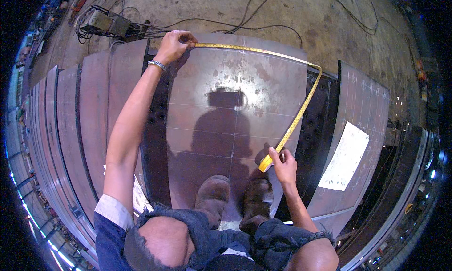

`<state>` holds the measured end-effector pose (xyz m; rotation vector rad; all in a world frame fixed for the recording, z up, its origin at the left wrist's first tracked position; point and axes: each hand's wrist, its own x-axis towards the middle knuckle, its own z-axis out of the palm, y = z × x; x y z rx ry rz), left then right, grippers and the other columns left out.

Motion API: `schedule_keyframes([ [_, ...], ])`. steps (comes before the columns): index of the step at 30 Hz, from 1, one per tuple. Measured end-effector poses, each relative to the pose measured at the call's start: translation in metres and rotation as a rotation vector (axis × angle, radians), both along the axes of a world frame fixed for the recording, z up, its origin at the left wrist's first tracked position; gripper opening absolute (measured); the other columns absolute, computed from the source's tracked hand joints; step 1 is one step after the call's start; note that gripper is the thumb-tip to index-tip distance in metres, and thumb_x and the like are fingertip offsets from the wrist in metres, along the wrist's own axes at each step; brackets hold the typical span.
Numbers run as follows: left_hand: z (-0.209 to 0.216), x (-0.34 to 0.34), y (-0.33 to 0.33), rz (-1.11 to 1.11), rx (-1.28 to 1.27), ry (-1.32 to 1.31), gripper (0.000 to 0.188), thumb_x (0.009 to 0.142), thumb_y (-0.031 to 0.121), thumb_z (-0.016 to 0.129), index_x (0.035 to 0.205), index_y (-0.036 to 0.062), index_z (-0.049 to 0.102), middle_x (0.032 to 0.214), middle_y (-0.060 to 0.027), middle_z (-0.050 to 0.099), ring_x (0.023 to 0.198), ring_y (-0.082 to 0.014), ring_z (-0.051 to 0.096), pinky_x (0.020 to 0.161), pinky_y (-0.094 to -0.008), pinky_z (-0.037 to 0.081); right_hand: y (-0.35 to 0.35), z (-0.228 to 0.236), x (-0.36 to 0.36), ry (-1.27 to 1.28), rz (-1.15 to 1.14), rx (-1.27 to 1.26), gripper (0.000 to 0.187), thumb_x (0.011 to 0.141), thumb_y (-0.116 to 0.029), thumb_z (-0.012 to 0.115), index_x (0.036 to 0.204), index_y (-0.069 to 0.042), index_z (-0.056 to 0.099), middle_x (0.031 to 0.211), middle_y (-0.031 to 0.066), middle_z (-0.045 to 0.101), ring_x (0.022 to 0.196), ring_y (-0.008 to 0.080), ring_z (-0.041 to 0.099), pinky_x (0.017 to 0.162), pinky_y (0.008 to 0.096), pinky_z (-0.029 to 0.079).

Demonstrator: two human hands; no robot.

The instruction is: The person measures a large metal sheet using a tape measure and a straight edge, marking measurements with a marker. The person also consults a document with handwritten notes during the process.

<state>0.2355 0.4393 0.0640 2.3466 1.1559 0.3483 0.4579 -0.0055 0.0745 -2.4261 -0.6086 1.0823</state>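
Note:
A steel plate [268, 111] marked with pale lines lies under my boots. Across its far end runs the yellow blade of a tape measure [264, 166], which bends past the plate's far right corner and comes back to its case near my right boot. My left hand [176, 46] is at the far left corner, fingers pinched on the blade's free end. My right hand [283, 165] is closed round the case, partly hiding it, with the thumb by the blade's mouth. A shadow covers the near part of the plate.
More steel plates [96, 97] stand in a row at the left. At the right, a white paper sheet [346, 155] rests on another plate [362, 97] with chalk circles. Cables [202, 20] and a grey box [97, 22] lie on the concrete floor [310, 16] beyond.

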Motion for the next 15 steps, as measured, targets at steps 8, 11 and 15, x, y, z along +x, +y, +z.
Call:
schedule_keyframes([
  [8, 0.001, -0.007, -0.001, -0.033, -0.034, -0.015, 0.018, 0.078, 0.009, 0.066, 0.093, 0.0074, 0.076, 0.092, -0.0113, 0.074, 0.086, -0.0248, 0.071, 0.08, -0.0353, 0.054, 0.009, 0.012, 0.007, -0.294, 0.201, -0.114, 0.052, 0.084, -0.046, 0.069, 0.102, -0.001, 0.052, 0.082, 0.0254, 0.068, 0.079, 0.0448, 0.067, 0.069, 0.0524, 0.052],
  [11, 0.001, -0.007, -0.004, -0.017, -0.032, -0.001, 0.02, 0.077, 0.009, 0.066, 0.095, 0.0071, 0.075, 0.093, -0.0117, 0.073, 0.085, -0.0251, 0.07, 0.078, -0.0355, 0.054, 0.01, 0.021, 0.014, -0.397, 0.251, -0.032, 0.045, 0.085, -0.041, 0.069, 0.102, -0.003, 0.053, 0.081, 0.0225, 0.069, 0.075, 0.0414, 0.068, 0.066, 0.0512, 0.052],
  [15, 0.005, -0.007, -0.001, -0.034, -0.037, -0.077, 0.021, 0.076, 0.01, 0.066, 0.096, 0.0075, 0.073, 0.09, -0.0117, 0.073, 0.083, -0.0253, 0.07, 0.075, -0.0356, 0.054, 0.038, 0.061, 0.049, -0.522, 0.317, 0.189, 0.024, 0.088, -0.026, 0.067, 0.089, -0.003, 0.057, 0.07, 0.0164, 0.067, 0.063, 0.0366, 0.067, 0.058, 0.0459, 0.05],
])
